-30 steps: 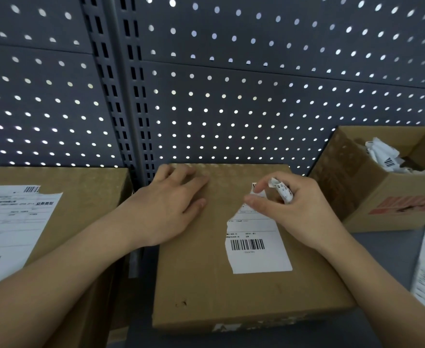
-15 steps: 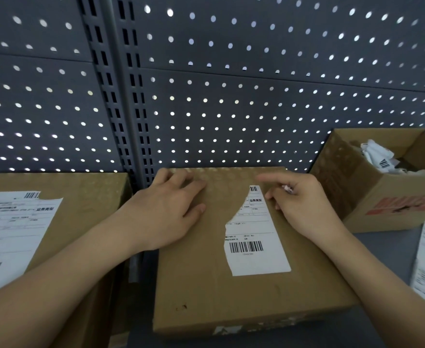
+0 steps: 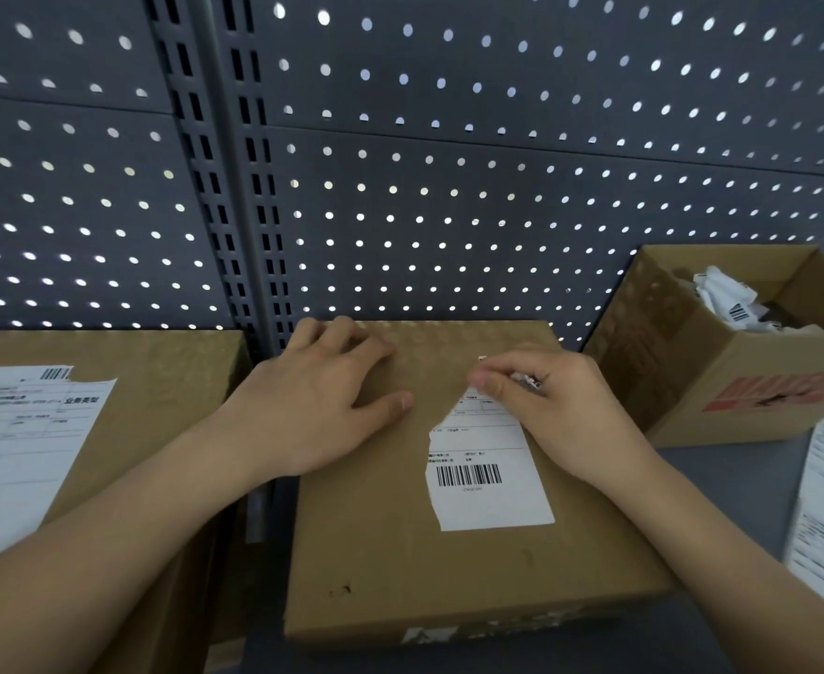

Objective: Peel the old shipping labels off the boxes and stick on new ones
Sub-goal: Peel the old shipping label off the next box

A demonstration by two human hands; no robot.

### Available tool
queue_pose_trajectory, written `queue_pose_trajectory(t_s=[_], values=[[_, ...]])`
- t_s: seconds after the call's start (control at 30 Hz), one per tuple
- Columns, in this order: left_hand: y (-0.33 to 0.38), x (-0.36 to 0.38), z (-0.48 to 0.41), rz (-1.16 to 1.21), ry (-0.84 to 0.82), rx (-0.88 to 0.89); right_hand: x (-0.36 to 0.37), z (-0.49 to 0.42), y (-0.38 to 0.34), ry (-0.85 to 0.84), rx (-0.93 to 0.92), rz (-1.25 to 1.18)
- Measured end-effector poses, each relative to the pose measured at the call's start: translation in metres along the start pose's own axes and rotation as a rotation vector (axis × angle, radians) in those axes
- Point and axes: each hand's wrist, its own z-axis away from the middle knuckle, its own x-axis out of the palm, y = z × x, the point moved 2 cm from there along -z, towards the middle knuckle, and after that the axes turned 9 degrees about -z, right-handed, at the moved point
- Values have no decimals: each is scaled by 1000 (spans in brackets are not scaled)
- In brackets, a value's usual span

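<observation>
Two bare hands work on the closed middle box [image 3: 400, 576]. On its lid lies a half-torn label [image 3: 488, 479]. The left hand [image 3: 317, 406] presses flat beside it, fingers spread; the right hand [image 3: 561, 411] pinches its top edge. Farther right, an open box [image 3: 741, 381] holds crumpled labels [image 3: 726, 294].

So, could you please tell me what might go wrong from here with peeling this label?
1. The label is ragged along its left edge, so the right hand, picking at its narrow top, may tear off another strip instead of lifting it whole.
2. The scrap tucked in that hand could hamper the pinch or drop.
3. The left hand presses only the far left of the box; a hard pull might shift it.
</observation>
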Motion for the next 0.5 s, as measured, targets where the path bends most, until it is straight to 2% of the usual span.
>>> queue_pose_trajectory(t_s=[0.2,0.4,0.5], values=[[3,-2,1,-30,8,-16,-4,-2,6,154,-4,46],[4,-3,1,-51,19,-25,-4,-10,1,61,4,245],[2,-2,1,-11,41,-23,-3,-13,3,66,23,308]])
